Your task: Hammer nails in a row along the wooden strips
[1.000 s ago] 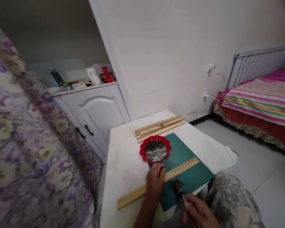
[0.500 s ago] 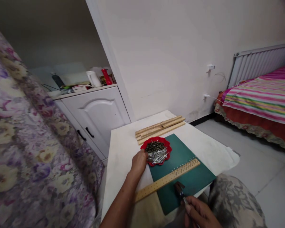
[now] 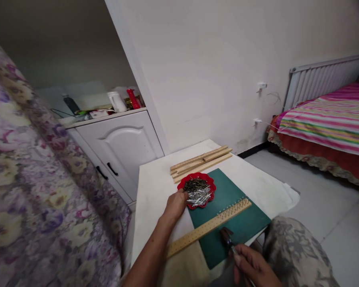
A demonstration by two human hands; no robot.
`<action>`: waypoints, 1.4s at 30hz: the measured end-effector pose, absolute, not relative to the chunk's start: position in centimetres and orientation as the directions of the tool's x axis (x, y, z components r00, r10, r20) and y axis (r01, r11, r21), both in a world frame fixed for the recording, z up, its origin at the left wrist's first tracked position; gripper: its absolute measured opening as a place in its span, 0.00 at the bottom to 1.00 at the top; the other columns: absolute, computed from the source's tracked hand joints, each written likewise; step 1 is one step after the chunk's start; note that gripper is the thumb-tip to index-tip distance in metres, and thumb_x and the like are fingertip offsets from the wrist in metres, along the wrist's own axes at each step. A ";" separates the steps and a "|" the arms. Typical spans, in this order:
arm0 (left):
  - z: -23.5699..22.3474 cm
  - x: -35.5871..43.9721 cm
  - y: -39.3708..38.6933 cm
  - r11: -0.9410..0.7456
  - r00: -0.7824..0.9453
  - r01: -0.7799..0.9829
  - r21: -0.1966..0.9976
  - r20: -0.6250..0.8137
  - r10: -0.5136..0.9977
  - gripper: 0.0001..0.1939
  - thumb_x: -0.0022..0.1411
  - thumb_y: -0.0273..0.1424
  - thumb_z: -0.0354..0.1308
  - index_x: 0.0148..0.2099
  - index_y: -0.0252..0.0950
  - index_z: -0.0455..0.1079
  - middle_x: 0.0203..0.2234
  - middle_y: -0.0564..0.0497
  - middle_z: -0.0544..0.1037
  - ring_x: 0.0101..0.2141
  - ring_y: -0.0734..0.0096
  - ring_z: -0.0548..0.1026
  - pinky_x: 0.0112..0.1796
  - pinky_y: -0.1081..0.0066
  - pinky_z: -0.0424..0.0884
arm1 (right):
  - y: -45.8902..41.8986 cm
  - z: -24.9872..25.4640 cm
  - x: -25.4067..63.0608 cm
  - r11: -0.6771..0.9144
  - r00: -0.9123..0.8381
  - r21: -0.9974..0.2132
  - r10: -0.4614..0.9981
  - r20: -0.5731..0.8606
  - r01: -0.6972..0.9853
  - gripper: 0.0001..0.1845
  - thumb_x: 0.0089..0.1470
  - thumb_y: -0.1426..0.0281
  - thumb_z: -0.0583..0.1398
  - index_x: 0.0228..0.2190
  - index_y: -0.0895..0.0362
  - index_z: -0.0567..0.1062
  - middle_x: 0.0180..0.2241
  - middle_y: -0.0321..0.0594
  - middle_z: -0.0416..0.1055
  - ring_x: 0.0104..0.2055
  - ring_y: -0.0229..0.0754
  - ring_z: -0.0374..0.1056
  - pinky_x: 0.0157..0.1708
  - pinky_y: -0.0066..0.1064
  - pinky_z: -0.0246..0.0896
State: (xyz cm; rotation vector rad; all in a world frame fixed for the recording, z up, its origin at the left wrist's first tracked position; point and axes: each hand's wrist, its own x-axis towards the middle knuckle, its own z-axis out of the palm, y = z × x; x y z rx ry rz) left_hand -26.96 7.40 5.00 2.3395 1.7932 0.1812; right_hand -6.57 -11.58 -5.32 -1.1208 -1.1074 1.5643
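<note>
My left hand (image 3: pixel 177 204) reaches over the left rim of a scalloped red bowl (image 3: pixel 213 186). Its fingers are drawn together at the heap of nails (image 3: pixel 199 192), dark ones at the back and silvery ones in front; what they hold, if anything, is hidden. Gripped by its handle in my right hand (image 3: pixel 253 263) is a claw hammer (image 3: pixel 226 236), its head low over the green mat (image 3: pixel 209 251). A wooden strip (image 3: pixel 197 234) with rows of small holes lies across the mat; several nails (image 3: pixel 233 208) stand in its right end.
Several wooden strips (image 3: pixel 202 161) lie stacked at the back of the white-covered table (image 3: pixel 151 187). A white cabinet (image 3: pixel 122 139) stands behind on the left, beside a floral curtain (image 3: pixel 26 159). My knee (image 3: pixel 293 247) is at the table's right edge.
My left hand has pushed slightly further into the bowl, toward the nails. The hammer and the wooden strip have hardly moved; the view has shifted a little.
</note>
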 end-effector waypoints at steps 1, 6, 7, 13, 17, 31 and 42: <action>4.9 -27.1 7.3 -0.281 0.288 0.936 0.213 -0.003 0.958 0.05 0.56 0.27 0.50 0.30 0.36 0.67 0.33 0.48 0.75 0.34 0.68 0.72 0.32 0.74 0.57 | -11.6 -5.1 -6.7 -0.207 -0.187 -0.966 0.966 -0.176 -0.157 0.27 0.47 0.44 0.54 0.28 0.57 0.66 0.16 0.32 0.67 0.09 0.27 0.45 0.09 0.21 0.33; 4.1 -27.5 6.9 -0.390 0.382 0.900 0.197 0.081 0.921 0.07 0.58 0.25 0.47 0.33 0.37 0.67 0.34 0.49 0.73 0.34 0.69 0.71 0.34 0.74 0.59 | -12.0 -3.7 -7.3 -0.185 -0.095 -0.970 0.981 -0.172 -0.156 0.25 0.50 0.46 0.54 0.25 0.57 0.65 0.16 0.31 0.67 0.09 0.26 0.45 0.09 0.20 0.31; 3.9 -27.5 6.9 -0.400 0.388 0.894 0.202 0.097 0.917 0.07 0.58 0.25 0.47 0.34 0.37 0.67 0.34 0.49 0.73 0.34 0.70 0.71 0.34 0.74 0.59 | -12.0 -3.5 -7.4 -0.185 -0.095 -0.972 0.980 -0.173 -0.147 0.25 0.50 0.46 0.54 0.25 0.56 0.65 0.16 0.31 0.67 0.09 0.25 0.45 0.08 0.20 0.31; 4.0 -28.1 6.5 -0.433 0.406 0.866 0.248 0.155 0.901 0.07 0.59 0.24 0.48 0.35 0.38 0.67 0.34 0.51 0.73 0.35 0.72 0.70 0.35 0.76 0.61 | -12.1 -3.2 -7.7 -0.175 -0.066 -0.976 0.984 -0.168 -0.130 0.23 0.52 0.48 0.54 0.26 0.57 0.64 0.17 0.30 0.68 0.07 0.24 0.44 0.07 0.19 0.33; 4.4 -28.1 3.7 -0.499 0.422 0.767 0.404 0.268 0.866 0.09 0.62 0.27 0.46 0.36 0.39 0.68 0.33 0.51 0.73 0.35 0.71 0.71 0.36 0.75 0.62 | -11.9 -1.5 -8.2 -0.130 0.025 -0.979 0.990 -0.136 -0.158 0.20 0.51 0.51 0.57 0.31 0.57 0.65 0.18 0.30 0.69 0.06 0.24 0.47 0.07 0.18 0.35; 1.3 -23.3 -8.2 -0.411 0.428 0.359 0.838 0.244 0.870 0.07 0.57 0.29 0.54 0.30 0.37 0.72 0.25 0.51 0.74 0.28 0.71 0.71 0.31 0.74 0.64 | -12.1 -0.9 -8.2 -0.038 0.237 -0.948 0.964 -0.117 -0.316 0.21 0.40 0.57 0.66 0.31 0.56 0.67 0.19 0.28 0.70 0.06 0.24 0.47 0.05 0.18 0.40; -1.6 -19.3 -9.5 0.229 0.213 -0.311 0.922 -0.167 0.963 0.12 0.45 0.36 0.64 0.30 0.33 0.71 0.19 0.51 0.76 0.23 0.73 0.72 0.29 0.73 0.67 | -12.5 -2.3 -6.7 -0.059 0.201 -0.899 0.966 -0.160 -0.434 0.21 0.39 0.59 0.67 0.31 0.58 0.67 0.19 0.31 0.73 0.06 0.24 0.51 0.05 0.17 0.41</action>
